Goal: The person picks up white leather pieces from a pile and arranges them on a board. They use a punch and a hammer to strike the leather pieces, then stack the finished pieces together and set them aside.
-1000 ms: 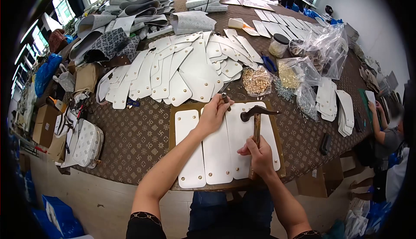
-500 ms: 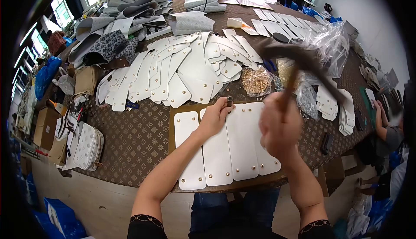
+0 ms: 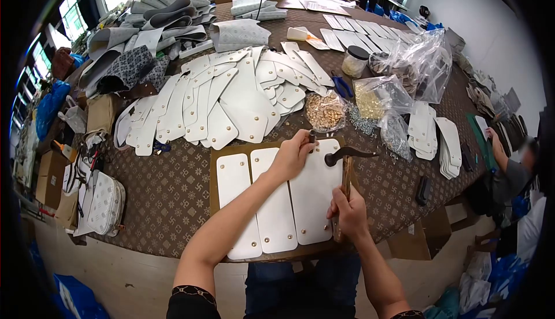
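left hand (image 3: 293, 156): fingers closed round a short metal punch (image 3: 312, 136), which stands roughly upright at the top end of the third white panel (image 3: 318, 194); its lower tip is too small to read. right hand (image 3: 348, 210): fingers wrapped round the wooden handle of a hammer (image 3: 347, 171), head up, clear of the punch and just right of it, over the right side of that panel. three white panels lie side by side on a brown board (image 3: 214, 177) at the near edge of the table: the third panel plus the left panel (image 3: 232, 194) and the middle panel (image 3: 272, 215), the middle one partly under the left forearm. brass-coloured studs show at their near corners. board sits on the patterned brown table cover (image 3: 167, 197). beyond it, a big pile of white pieces (image 3: 240, 102), many with studs. right of the pile: bag of copper-coloured fittings (image 3: 325, 112), bag of yellowish fittings (image 3: 369, 100), blue-handled tool (image 3: 342, 87), black-lidded jar (image 3: 355, 63). two white stacks farther right, with a dark block (image 3: 423, 190) nearer the edge. patterned white pouch (image 3: 107, 203) at far left. a co-worker's hand (image 3: 493, 135) shows at far right.
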A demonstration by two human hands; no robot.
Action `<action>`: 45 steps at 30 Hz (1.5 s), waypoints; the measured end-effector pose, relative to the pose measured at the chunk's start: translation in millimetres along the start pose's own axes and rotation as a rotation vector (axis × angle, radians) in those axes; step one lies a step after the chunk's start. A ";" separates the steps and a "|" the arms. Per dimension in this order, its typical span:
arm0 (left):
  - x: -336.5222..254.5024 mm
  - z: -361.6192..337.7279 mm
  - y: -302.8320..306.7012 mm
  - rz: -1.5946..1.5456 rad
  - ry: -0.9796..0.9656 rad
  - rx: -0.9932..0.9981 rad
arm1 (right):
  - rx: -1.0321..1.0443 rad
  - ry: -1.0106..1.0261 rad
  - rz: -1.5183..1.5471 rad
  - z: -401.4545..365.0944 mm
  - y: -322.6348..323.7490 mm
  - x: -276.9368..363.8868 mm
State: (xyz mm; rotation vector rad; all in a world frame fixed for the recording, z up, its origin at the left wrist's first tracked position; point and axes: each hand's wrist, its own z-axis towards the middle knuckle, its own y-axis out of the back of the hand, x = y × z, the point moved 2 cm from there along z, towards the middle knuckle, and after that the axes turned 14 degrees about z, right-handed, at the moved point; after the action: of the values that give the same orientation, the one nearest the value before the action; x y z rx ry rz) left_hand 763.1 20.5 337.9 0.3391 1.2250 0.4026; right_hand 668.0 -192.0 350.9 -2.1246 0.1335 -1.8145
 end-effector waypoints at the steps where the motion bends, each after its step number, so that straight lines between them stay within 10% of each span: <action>1: 1.6 0.3 -3.4 0.011 -0.010 -0.015 | -0.009 -0.023 -0.015 -2.5 0.1 2.5; 11: 4.8 -4.3 2.4 0.060 0.014 0.008 | 0.207 0.575 -0.140 -17.6 -54.1 188.2; 25: -2.9 -8.8 6.9 0.086 -0.062 -0.039 | 0.216 0.040 -0.489 18.8 -45.4 121.7; 29: 1.6 -7.5 4.2 0.114 -0.039 -0.036 | 0.106 0.052 -0.474 56.8 -18.7 53.0; 31: 5.8 -6.4 4.3 0.132 -0.007 -0.029 | 0.022 0.519 -0.794 72.9 -7.2 31.4; 45: -1.3 -7.9 5.3 0.050 -0.040 -0.052 | -0.173 0.141 -1.126 152.6 6.6 21.3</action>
State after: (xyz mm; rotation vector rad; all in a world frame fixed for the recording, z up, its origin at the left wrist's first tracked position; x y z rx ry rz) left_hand 754.6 24.8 339.1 0.3321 1.1665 0.4679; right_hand 821.1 -174.4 349.8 -2.3747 -1.1226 -2.5624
